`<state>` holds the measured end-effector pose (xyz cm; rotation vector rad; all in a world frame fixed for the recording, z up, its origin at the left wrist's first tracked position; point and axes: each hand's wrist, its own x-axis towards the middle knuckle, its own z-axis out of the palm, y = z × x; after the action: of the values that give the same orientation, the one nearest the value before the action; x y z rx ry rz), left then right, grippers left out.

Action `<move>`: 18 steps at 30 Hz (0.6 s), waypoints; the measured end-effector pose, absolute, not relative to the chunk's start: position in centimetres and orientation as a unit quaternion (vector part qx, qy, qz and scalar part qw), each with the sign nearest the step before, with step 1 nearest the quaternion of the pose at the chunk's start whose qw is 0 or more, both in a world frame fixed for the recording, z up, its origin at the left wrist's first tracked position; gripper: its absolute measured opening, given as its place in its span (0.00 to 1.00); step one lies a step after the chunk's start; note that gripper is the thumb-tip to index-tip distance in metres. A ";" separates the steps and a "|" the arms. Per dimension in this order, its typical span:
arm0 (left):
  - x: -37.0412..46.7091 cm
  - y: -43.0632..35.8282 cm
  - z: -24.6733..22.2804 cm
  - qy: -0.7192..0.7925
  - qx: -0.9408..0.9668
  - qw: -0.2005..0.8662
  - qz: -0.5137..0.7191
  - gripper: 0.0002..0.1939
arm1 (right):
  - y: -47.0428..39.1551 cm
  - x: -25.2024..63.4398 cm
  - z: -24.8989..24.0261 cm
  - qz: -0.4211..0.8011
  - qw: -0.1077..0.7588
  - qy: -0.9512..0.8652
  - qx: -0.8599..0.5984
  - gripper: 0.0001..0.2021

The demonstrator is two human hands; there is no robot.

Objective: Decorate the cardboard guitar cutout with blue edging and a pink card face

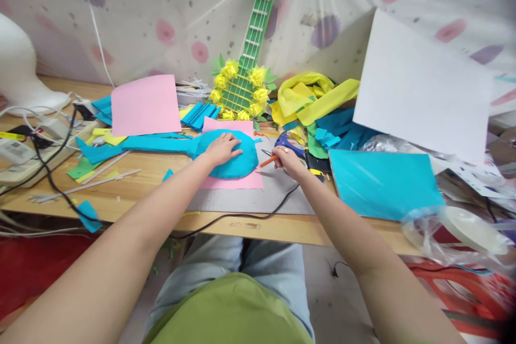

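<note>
A blue paper-covered guitar-shaped piece (242, 164) lies on a pink sheet (231, 183), its long neck pointing left. My left hand (222, 149) rests flat on its rounded body, fingers stretched out. Just right of the body, my right hand (287, 161) is closed around an orange pencil (268, 161), with its tip near the pink sheet's edge. A silver pointed tip also shows by the fingers; I cannot tell what it belongs to. Behind this hand lies a blue glue gun (288, 141).
A green guitar with yellow paper flowers (237, 94) leans against the curtain. Yellow crepe paper (306, 97), a blue board (387, 183) and a white board (423, 86) are at the right. A power strip (52, 156) stands left. A black cord (237, 216) crosses the front edge.
</note>
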<state>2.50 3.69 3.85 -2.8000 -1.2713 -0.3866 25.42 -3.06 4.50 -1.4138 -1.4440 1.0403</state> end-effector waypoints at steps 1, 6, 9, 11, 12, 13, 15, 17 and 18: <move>2.5 3.7 3.8 -0.410 -0.903 0.020 -0.127 0.22 | -3.1 25.3 4.4 0.427 0.419 -0.574 -0.559 0.09; 2.4 3.9 3.6 -0.407 -0.903 0.019 -0.134 0.22 | -3.6 24.8 4.5 0.442 0.388 -0.606 -0.536 0.09; 2.4 3.9 3.6 -0.410 -0.903 0.019 -0.130 0.23 | -3.8 24.6 4.5 0.444 0.368 -0.631 -0.519 0.10; 2.4 3.8 3.7 -0.413 -0.902 0.020 -0.129 0.22 | -3.7 24.6 4.2 0.450 0.358 -0.638 -0.512 0.11; 2.4 3.8 3.7 -0.414 -0.901 0.021 -0.129 0.22 | -3.7 24.6 4.0 0.454 0.355 -0.640 -0.509 0.11; 2.4 3.8 3.7 -0.415 -0.901 0.023 -0.129 0.21 | -3.6 24.7 3.8 0.458 0.354 -0.640 -0.506 0.11; 2.4 3.8 3.7 -0.415 -0.901 0.023 -0.128 0.21 | -3.5 24.8 3.4 0.464 0.354 -0.639 -0.502 0.10; 2.4 3.8 3.7 -0.414 -0.901 0.021 -0.127 0.22 | -3.4 25.0 3.2 0.463 0.354 -0.641 -0.500 0.10; 2.4 3.8 3.6 -0.414 -0.901 0.020 -0.127 0.22 | -3.3 25.1 3.2 0.463 0.353 -0.642 -0.499 0.10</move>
<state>2.45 3.81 3.64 -2.7960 -1.2832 -0.3938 25.05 -3.34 3.16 -1.2904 -1.6605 1.1962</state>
